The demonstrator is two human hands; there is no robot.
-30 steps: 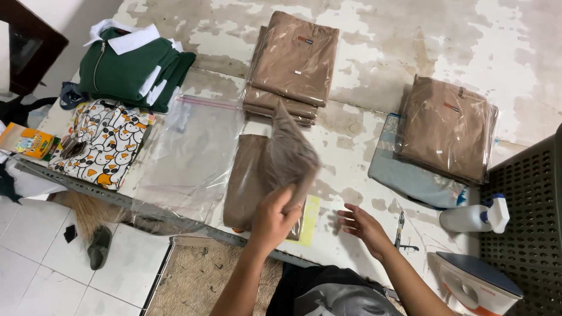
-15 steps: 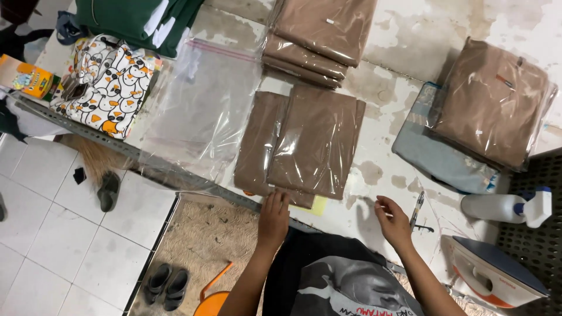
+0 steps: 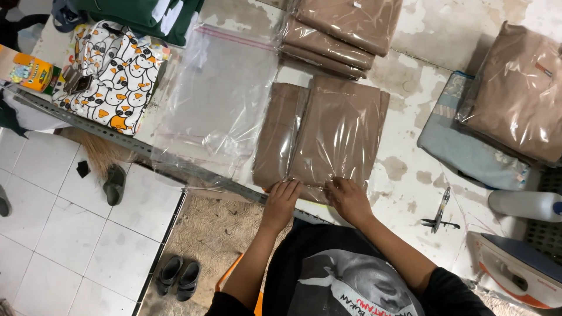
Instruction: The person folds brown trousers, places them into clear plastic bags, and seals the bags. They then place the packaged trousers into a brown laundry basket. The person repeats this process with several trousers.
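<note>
Item — bagged brown garment (image 3: pixel 339 131), folded flat inside a clear plastic sleeve, lying on the worn white table (image 3: pixel 421 55) directly ahead of us. Its long axis ran away from our body, near edge at the table's front, far edge toward the stack of bagged brown garments (image 3: pixel 339 32).

Left hand (image 3: pixel 283 196): we held it palm down, fingers together and pressed flat on the near edge of the bag, toward its left corner. Nothing was pinched.

Right hand (image 3: pixel 348 196): likewise flat, fingers lightly curled onto the same near edge, just beside the left hand. Both hands touched the bag; the garment extended forward from the fingertips, so neither hand was clearly nearer — the right sat closer to the bag's middle.

Adjacent: a second folded brown piece (image 3: pixel 278 131) partly tucked under the bag's left side; an empty clear zip bag (image 3: pixel 213 99) to the left of that; a penguin-print pouch (image 3: pixel 108 73) and green clothing (image 3: pixel 146 11) further left.

To the right: another bagged brown bundle (image 3: pixel 518 93) on a blue-grey cloth (image 3: pixel 453 146), small snips (image 3: pixel 439 213), a white spray bottle (image 3: pixel 524 205), an iron (image 3: pixel 515 266).

Below the table edge: tiled floor, a mat, dark sandals (image 3: pixel 178 278).
</note>
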